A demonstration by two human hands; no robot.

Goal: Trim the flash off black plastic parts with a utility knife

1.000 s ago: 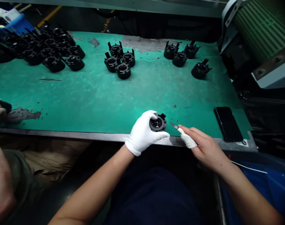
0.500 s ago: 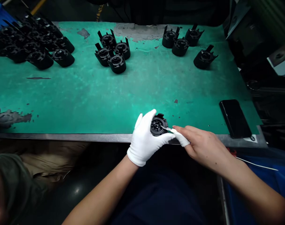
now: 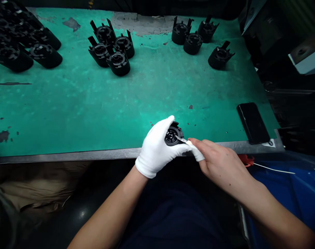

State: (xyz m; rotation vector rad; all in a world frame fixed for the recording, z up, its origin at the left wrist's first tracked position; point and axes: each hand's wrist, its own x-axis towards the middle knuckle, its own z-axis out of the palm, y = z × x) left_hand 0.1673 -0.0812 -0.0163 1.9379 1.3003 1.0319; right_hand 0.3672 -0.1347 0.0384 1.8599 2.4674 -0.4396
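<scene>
My left hand (image 3: 157, 147), in a white glove, is wrapped round a black round plastic housing (image 3: 172, 136) at the table's front edge. The housing's ringed face is turned up towards me, and its lower side is hidden by the glove. My right hand (image 3: 216, 159) is bare except for a white covering on the thumb. Pinched in its fingers is a small knife (image 3: 182, 139) with a thin metal blade; most of its handle is hidden. The blade's tip lies over the inner rings of the housing; whether it touches them I cannot tell.
A green mat (image 3: 76, 114) covers the table. Several black housings stand in a group (image 3: 118, 63) at the back, with more at the right (image 3: 193, 43) and a dense cluster (image 3: 45, 54) far left. A phone (image 3: 253, 122) lies near the right edge. Below it is blue plastic (image 3: 279, 193).
The camera view has shifted, so the table things appear further left and higher. Both hands keep their hold, and the blade has moved slightly against the housing's face.
</scene>
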